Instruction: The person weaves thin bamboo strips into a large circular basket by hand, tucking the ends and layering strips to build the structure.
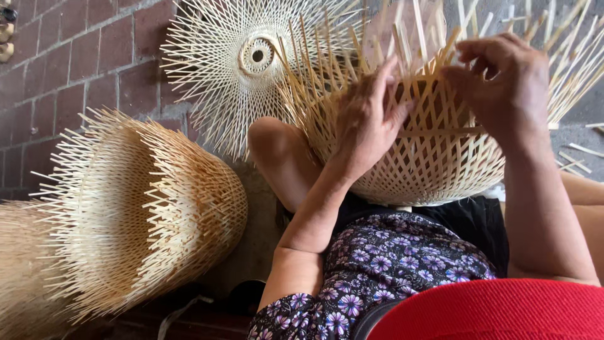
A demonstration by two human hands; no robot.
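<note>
A half-woven bamboo basket point(421, 167) rests on my lap, its open lattice bowl facing up and loose strips fanning out past the rim. My left hand point(367, 119) lies on the basket's near left wall, fingers pressed among the upright strips. My right hand point(503, 82) pinches strips at the upper right rim, fingers curled on them. My bare knee point(280, 154) sticks out left of the basket.
A stack of nested unfinished bamboo baskets point(126, 208) lies on its side at the left. A flat woven bamboo disc point(248, 63) with a round centre hole leans on the red brick floor point(75, 56). Loose bamboo strips point(582, 151) lie at the right.
</note>
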